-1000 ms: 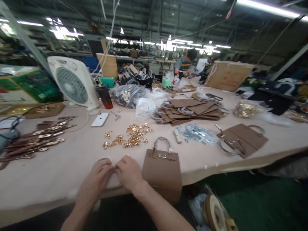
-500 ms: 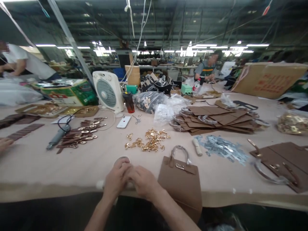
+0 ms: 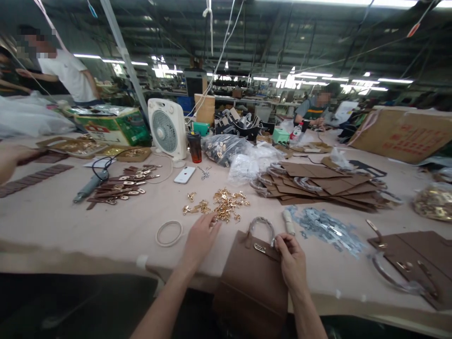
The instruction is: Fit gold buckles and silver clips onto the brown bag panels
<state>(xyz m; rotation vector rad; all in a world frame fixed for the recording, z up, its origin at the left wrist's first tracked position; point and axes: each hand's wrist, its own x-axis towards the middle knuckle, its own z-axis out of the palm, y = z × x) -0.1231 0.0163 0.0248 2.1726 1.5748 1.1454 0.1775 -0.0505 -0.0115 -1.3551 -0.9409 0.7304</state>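
Note:
A brown handbag (image 3: 252,278) with a plastic-wrapped handle and a gold clasp hangs partly over the table's front edge. My right hand (image 3: 292,259) pinches it at the top right corner, by the base of the handle. My left hand (image 3: 202,235) reaches out with fingers extended, its tips at the near edge of a heap of small gold metal fittings (image 3: 228,203). Nothing shows in the left hand, though its palm is hidden. Left of it, an off-white ring (image 3: 169,233), like a roll of tape, lies flat on the table.
Brown strips with gold buckles (image 3: 122,188), a grey electric screwdriver-like tool (image 3: 90,187), a phone (image 3: 184,175) and a fan (image 3: 167,127) stand leftward. Grey metal plates (image 3: 330,228), stacked brown bag panels (image 3: 325,181) and another brown bag piece (image 3: 416,259) lie right. A co-worker's arm (image 3: 14,160) enters at left.
My hands, together around the pale ring before, have parted. The ring now lies on the table. My left hand moved toward the gold fittings; my right hand took hold of the handbag, which has tilted.

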